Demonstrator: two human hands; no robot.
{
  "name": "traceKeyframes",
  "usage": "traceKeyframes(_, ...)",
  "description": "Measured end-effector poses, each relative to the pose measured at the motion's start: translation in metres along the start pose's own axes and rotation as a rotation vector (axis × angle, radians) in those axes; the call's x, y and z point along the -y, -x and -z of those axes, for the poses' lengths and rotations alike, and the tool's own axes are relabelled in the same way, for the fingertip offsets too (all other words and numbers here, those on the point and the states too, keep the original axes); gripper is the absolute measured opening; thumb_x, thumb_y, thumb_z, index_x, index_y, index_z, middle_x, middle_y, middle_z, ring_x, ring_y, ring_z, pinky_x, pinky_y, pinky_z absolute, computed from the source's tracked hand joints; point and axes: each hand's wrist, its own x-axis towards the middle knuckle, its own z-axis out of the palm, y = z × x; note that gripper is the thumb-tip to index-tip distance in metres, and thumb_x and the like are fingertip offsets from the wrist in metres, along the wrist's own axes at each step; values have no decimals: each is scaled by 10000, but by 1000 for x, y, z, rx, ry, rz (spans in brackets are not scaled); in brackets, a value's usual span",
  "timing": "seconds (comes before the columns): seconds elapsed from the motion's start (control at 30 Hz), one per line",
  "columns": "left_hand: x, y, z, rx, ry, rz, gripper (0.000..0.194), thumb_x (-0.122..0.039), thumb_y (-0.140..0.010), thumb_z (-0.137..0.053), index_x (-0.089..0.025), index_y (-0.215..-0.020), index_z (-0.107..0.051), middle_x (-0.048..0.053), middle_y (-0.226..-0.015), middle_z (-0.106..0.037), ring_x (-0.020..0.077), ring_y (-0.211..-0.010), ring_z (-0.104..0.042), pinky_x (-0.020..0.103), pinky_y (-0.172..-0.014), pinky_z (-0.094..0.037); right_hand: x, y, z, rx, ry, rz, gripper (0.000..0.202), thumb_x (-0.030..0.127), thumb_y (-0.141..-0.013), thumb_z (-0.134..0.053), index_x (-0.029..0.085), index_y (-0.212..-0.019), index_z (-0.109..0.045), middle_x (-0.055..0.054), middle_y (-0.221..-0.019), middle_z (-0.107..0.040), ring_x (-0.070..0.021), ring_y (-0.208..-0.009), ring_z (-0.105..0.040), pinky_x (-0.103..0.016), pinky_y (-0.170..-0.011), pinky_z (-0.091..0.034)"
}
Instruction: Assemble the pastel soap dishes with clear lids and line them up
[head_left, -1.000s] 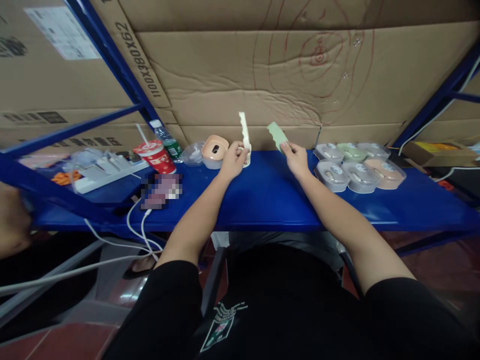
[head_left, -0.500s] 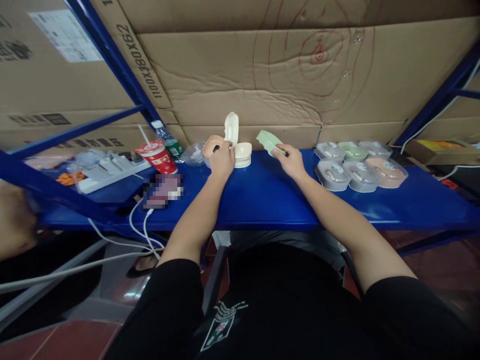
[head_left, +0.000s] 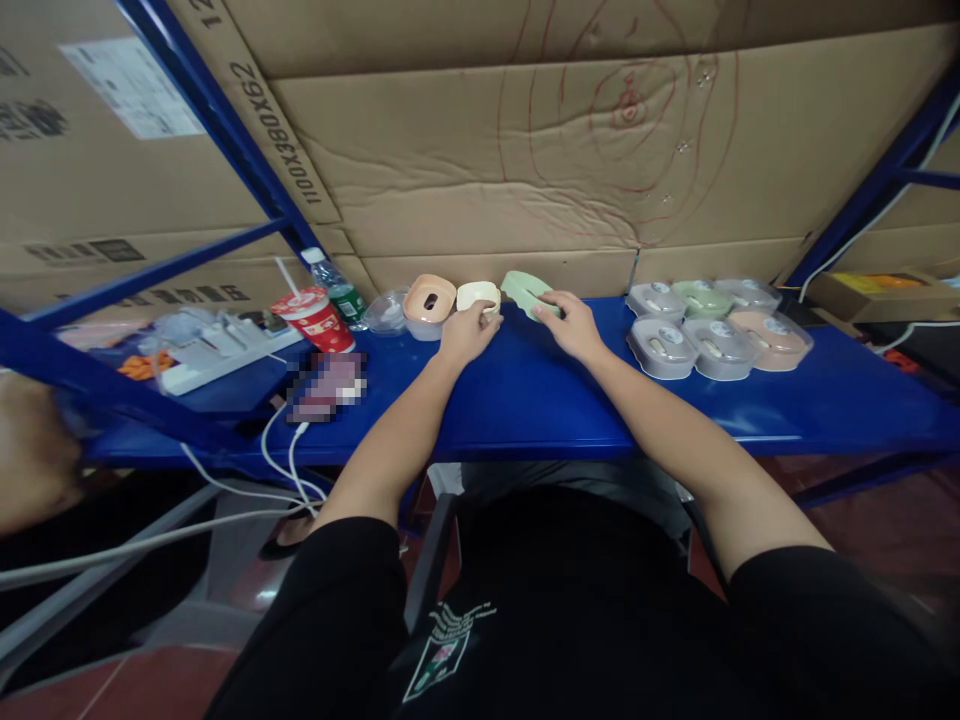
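Observation:
My left hand [head_left: 469,335] has its fingers closed at the front of a cream plastic container [head_left: 478,292], which is part hidden by the hand. In my right hand [head_left: 571,322] is a shallow light green plastic piece with a wavy edge [head_left: 523,287], pinched at its right end and held tilted just right of the cream container. To the left of my left hand stands a box with a peach lid [head_left: 430,295] that has a dark oval opening. A clear plastic lid or tray [head_left: 386,311] lies beside that box.
Several lidded boxes [head_left: 694,330] in grey, green and peach stand on the right of the blue table [head_left: 532,410]. At left are a red cup with a straw [head_left: 319,318], a water bottle [head_left: 337,290], a blurred-out item [head_left: 328,388], cables and a power strip [head_left: 225,355].
My left hand has moved right, from the peach-lidded box to the cream container. The cream piece that stood upright there has come down. My right hand has shifted slightly left with the green piece.

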Motion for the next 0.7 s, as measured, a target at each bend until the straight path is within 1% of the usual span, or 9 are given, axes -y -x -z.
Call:
traceKeyframes(0.07, -12, 5, -3, 75, 50, -84, 397, -463, -957, -747, -202, -1254, -722, 54, -874, -752, 251, -856, -717, 343, -831, -517, 0, 1, 0, 38, 30, 30, 597, 665, -985, -654, 203, -1334, -800, -158, -1456, -728, -336, -1373, -679, -522, -1238, -489)
traceKeyframes(0.13, -26, 10, -7, 119, 137, -154, 476, -513, -952, -755, -194, -1300, -690, 58, -968, -757, 204, -751, -665, 321, -761, -505, 0, 2, 1, 91, 59, 61, 687, 738, -997, -603, 219, -1419, -758, -161, -1548, -662, -348, -1449, -623, -537, -1273, -454)
traceKeyframes(0.27, -42, 13, -14, -43, 276, -231, 528, -543, -970, -739, -195, -1356, -643, 118, -1183, -707, 163, -716, -596, 326, -733, -495, 4, 4, 2, 194, 51, 143, 839, 830, -1031, -429, 210, -1546, -661, -171, -1648, -565, -333, -1555, -524, -515, -1325, -395)
traceKeyframes(0.37, -40, 11, -15, -89, 318, -229, 417, -540, -932, -777, -212, -1179, -701, 70, -1044, -693, 141, -660, -532, 302, -668, -462, 6, 4, 3, 266, 33, 200, 828, 822, -1052, -374, 233, -1571, -635, -154, -1679, -543, -317, -1584, -492, -519, -1340, -375)
traceKeyframes(0.5, -32, 5, -13, -77, 383, -138, 285, -501, -984, -694, -217, -1007, -720, 9, -791, -644, 134, -578, -452, 274, -591, -408, 7, 7, 3, 389, 68, 254, 758, 754, -1031, -540, 287, -1627, -565, -117, -1717, -517, -330, -1607, -463, -579, -1332, -375)
traceKeyframes(0.57, -28, 2, -6, -150, 286, -118, 256, -460, -1020, -644, -218, -1014, -727, 35, -843, -680, 165, -645, -538, 297, -650, -468, 8, 9, 2, 435, 109, 254, 788, 684, -1006, -639, 262, -1661, -520, -134, -1739, -486, -353, -1622, -439, -595, -1320, -388)
traceKeyframes(0.6, -25, 0, 1, -205, 199, -113, 241, -434, -1035, -625, -221, -1040, -736, 58, -908, -707, 195, -740, -609, 319, -727, -511, 9, 10, 1, 449, 131, 246, 793, 643, -1000, -669, 244, -1667, -511, -145, -1745, -474, -362, -1626, -433, -594, -1317, -394)
traceKeyframes(0.63, -22, -1, 8, -260, 101, -103, 233, -406, -1049, -606, -224, -1081, -748, 82, -990, -728, 231, -874, -665, 343, -828, -537, 10, 11, 1, 457, 152, 237, 786, 601, -997, -689, 226, -1665, -514, -158, -1747, -467, -367, -1625, -434, -589, -1314, -399)
traceKeyframes(0.7, -12, -3, 27, -340, -80, -48, 263, -356, -1067, -574, -235, -1206, -761, 116, -1172, -734, 289, -1152, -679, 374, -999, -526, 12, 12, 1, 464, 182, 226, 744, 536, -998, -706, 208, -1645, -543, -170, -1738, -473, -368, -1610, -456, -578, -1311, -409)
